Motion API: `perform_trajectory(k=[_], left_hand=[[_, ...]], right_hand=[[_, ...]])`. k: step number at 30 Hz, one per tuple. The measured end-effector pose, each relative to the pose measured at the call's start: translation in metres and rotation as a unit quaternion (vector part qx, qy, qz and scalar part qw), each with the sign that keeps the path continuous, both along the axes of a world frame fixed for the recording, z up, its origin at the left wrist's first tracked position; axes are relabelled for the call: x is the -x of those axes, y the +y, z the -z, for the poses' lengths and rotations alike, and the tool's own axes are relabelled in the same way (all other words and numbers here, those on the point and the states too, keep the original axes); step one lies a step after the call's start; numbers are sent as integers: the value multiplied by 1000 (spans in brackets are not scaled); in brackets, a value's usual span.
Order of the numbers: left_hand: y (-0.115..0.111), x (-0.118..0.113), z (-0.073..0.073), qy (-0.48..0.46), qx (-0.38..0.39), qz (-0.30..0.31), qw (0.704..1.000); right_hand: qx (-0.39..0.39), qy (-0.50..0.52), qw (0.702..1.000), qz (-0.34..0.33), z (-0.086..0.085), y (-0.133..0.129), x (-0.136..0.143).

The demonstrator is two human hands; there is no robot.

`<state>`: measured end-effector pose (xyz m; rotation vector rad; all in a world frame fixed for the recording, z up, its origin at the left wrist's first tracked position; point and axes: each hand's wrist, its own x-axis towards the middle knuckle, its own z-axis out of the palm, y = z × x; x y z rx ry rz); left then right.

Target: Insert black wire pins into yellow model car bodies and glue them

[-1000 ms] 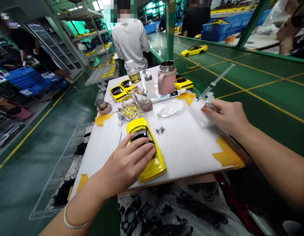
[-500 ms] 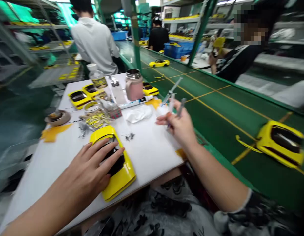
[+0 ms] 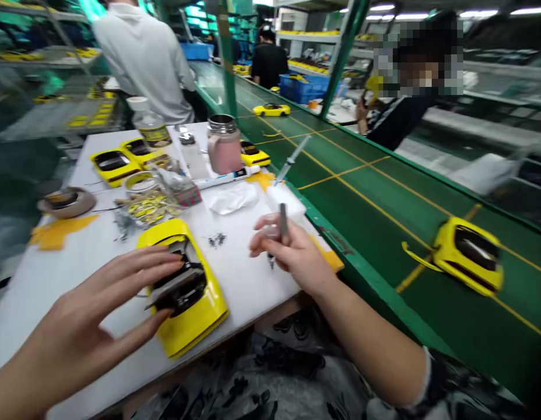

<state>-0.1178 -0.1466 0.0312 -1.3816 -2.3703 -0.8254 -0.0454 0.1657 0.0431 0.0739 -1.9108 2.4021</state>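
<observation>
My left hand [image 3: 108, 297] holds a dark window piece [image 3: 176, 287] between thumb and fingers, tilted up over the opening of a yellow toy car body [image 3: 211, 309] on the white table. To the right, my right hand [image 3: 296, 251] is closed around tweezers [image 3: 283, 223], with a translucent syringe-like item also in its fingers, partly hidden. Small black bits [image 3: 216, 240] lie on the table between the hands. A syringe [image 3: 293, 158] stands slanted in a white block [image 3: 281, 198] beyond my right hand.
Bags of small yellow parts [image 3: 147, 205], a pink flask [image 3: 224, 146], a bottle [image 3: 150, 123] and a tape roll [image 3: 66, 201] stand on the table [image 3: 95, 233]. A green conveyor [image 3: 362, 216] with yellow cars runs along the right. Several people are nearby.
The dark window piece has tilted up from the car body in my left hand. My right hand has come lower and nearer, away from the standing syringe. The view has shifted.
</observation>
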Motion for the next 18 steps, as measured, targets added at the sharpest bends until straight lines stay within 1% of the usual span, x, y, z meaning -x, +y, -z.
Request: perform_trajectory(k=[2, 4, 5, 7, 8, 10, 13, 15, 18], left_hand=[[-2, 4, 1, -62, -61, -44, 995], [0, 11, 6, -125, -133, -97, 978], [2, 16, 10, -164, -178, -120, 963], [7, 25, 20, -234, -268, -159, 921], [9, 29, 26, -249, -308, -184, 900], [12, 35, 37, -246, -334, -219, 883], [11, 36, 49, -240, -345, -249, 872], [9, 35, 53, -238, -346, -254, 871], [8, 32, 54, -229, -339, -252, 877]], right_hand=[[62, -10, 998, 2, -7, -6, -6], [127, -8, 991, -31, -11, -13, -11], [152, -6, 987, -56, -13, -17, -13], [194, -11, 976, -98, -14, -28, -15], [210, -17, 971, -108, -15, -35, -15], [234, -29, 965, -112, -14, -49, -16], [247, -25, 963, -104, -11, -69, -17], [247, -15, 964, -100, -8, -82, -16], [243, -2, 966, -93, -2, -98, -15]])
